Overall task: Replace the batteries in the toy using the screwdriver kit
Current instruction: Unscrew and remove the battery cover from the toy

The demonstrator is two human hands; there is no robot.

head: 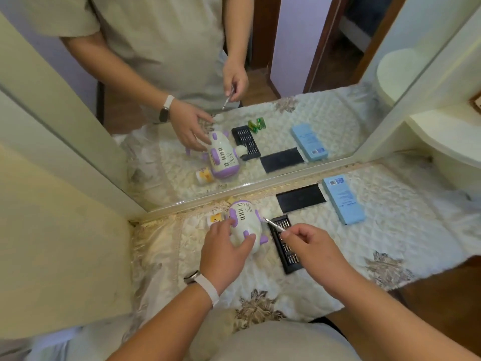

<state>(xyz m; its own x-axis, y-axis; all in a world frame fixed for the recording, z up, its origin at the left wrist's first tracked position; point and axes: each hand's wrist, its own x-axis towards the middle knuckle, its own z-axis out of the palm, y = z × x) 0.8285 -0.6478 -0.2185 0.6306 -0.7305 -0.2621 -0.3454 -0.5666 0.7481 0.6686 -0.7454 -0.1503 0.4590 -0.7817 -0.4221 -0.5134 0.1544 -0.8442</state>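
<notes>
A white and purple toy lies on its back on the quilted table cover, near the mirror. My left hand rests on it, thumb and fingers spread around its body. My right hand pinches a thin silver screwdriver whose tip points at the toy's right side, just short of it. Under the screwdriver lies the black bit tray of the kit, with several bits in it. Green batteries show only in the mirror reflection; on the table my right arm hides them.
A black kit lid and a light blue box lie at the back right by the mirror. A small white and yellow bottle lies left of the toy. A cream cabinet wall stands on the left.
</notes>
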